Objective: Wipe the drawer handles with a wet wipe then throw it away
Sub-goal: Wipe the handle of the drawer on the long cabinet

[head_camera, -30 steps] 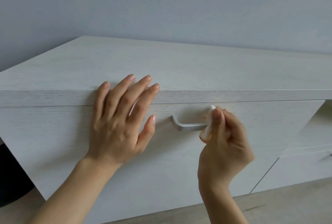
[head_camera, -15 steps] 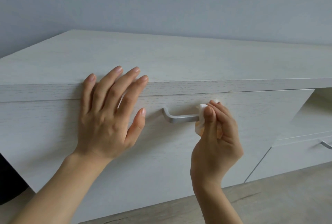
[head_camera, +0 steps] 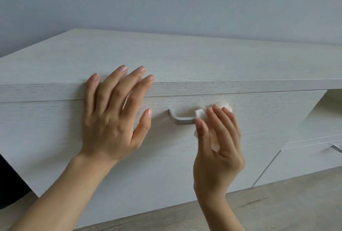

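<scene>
Wet wipe [head_camera: 200, 113] sits bunched in the right hand [head_camera: 220, 156], pinched between thumb and curled fingers and wrapped over the right end of the metal handle [head_camera: 182, 120]. The handle's left end shows bare between the two hands. Flat against the drawer front [head_camera: 166, 156] lies the left hand [head_camera: 112, 117], fingers spread, fingertips reaching over the edge of the cabinet top [head_camera: 185, 60]. Far right of the right hand, a second handle [head_camera: 336, 148] shows on a lower drawer.
</scene>
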